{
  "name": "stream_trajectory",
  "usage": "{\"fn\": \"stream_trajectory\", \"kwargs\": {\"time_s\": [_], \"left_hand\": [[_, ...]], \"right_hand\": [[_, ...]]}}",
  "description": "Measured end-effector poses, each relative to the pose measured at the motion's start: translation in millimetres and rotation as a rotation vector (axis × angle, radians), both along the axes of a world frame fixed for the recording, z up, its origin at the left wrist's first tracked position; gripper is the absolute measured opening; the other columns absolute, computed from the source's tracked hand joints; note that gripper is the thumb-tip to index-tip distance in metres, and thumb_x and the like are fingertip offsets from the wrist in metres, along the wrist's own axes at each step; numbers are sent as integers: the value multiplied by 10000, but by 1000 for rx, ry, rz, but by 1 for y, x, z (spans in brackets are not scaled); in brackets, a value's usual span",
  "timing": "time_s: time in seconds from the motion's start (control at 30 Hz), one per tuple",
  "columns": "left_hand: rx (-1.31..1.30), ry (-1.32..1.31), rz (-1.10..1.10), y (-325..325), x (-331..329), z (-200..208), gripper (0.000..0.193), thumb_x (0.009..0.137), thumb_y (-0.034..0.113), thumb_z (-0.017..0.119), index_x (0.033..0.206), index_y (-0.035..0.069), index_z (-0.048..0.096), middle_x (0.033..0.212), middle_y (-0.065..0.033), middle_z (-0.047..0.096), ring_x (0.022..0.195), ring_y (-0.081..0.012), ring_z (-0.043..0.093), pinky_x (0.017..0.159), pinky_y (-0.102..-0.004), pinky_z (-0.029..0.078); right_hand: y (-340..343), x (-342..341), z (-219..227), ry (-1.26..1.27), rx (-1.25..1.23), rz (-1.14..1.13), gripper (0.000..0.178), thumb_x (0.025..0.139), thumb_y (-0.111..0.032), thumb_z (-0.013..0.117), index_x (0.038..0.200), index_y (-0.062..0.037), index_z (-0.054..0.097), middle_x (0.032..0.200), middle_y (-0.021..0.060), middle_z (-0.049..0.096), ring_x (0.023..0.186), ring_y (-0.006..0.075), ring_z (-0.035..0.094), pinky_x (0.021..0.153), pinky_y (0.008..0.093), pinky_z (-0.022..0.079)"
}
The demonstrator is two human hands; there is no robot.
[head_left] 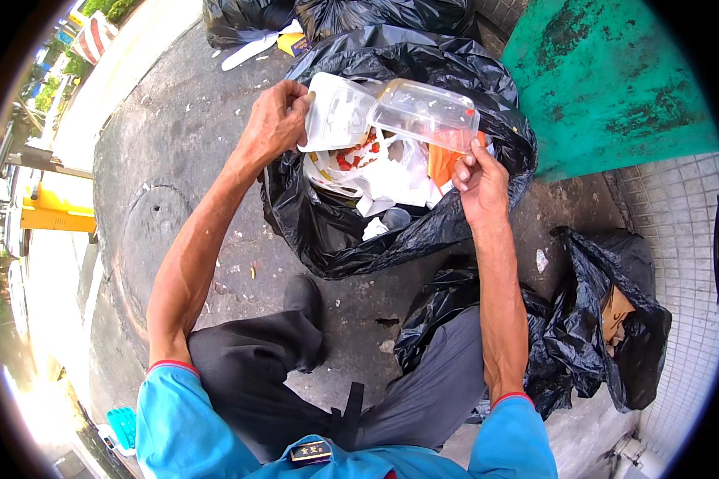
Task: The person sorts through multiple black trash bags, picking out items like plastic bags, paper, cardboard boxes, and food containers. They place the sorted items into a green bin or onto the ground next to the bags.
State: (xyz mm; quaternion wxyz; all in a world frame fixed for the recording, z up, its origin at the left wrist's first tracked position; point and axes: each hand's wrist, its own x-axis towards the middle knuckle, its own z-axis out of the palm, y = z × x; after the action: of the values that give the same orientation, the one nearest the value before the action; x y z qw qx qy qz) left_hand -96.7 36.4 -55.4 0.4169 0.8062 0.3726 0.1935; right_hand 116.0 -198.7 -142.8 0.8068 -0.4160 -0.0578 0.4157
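Note:
My left hand (278, 120) is closed on the edge of a whitish translucent plastic food container (334, 112). Between finger and thumb, my right hand (482, 174) pinches the corner of a clear rectangular plastic container (425, 112). The two containers meet or overlap at their inner edges, above an open black garbage bag (327, 254). Inside the bag lie white plastic bags and paper (399, 177), red food scraps (355, 156), an orange piece (443, 164) and a small clear cup (396, 218).
Tied black bags (359, 17) sit at the far side, by a yellow box (293, 41) and a white strip (249, 53). At right are a green board (607, 88), a tiled wall (675, 207) and another open black bag (615, 263) holding brown cardboard (615, 315).

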Motion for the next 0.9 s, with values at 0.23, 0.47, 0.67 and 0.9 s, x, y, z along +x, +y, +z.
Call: {"fn": "stream_trajectory", "kwargs": {"time_s": [0.23,0.47,0.67,0.9], "left_hand": [[-762,-427,106,3,-10,-30,206,982,197,588,1027,8,520,655,29,470,476,-55,383,428,-231,323],[-796,-416,60,8,-18,-36,194,994,191,568,1039,9,519,646,47,443,487,-46,355,451,-221,336],[-848,-471,106,4,-13,-35,145,992,152,548,1045,20,517,660,55,436,488,-44,353,467,-230,345],[-885,-460,13,-13,2,-29,145,994,170,558,1054,38,543,672,78,433,500,-28,324,485,-214,322]], "right_hand": [[16,-1,-36,28,-227,205,174,987,-239,581,948,-71,604,686,-41,498,531,87,492,453,253,371],[18,-1,-8,73,162,254,205,992,-248,578,912,-59,592,681,-34,492,542,90,516,441,223,366],[11,-4,2,67,275,276,231,975,-248,611,840,-60,594,667,-32,500,522,106,518,459,258,386],[3,-1,-9,-180,-116,263,268,976,-285,608,820,-68,591,676,-10,554,640,136,647,524,260,481]]}}
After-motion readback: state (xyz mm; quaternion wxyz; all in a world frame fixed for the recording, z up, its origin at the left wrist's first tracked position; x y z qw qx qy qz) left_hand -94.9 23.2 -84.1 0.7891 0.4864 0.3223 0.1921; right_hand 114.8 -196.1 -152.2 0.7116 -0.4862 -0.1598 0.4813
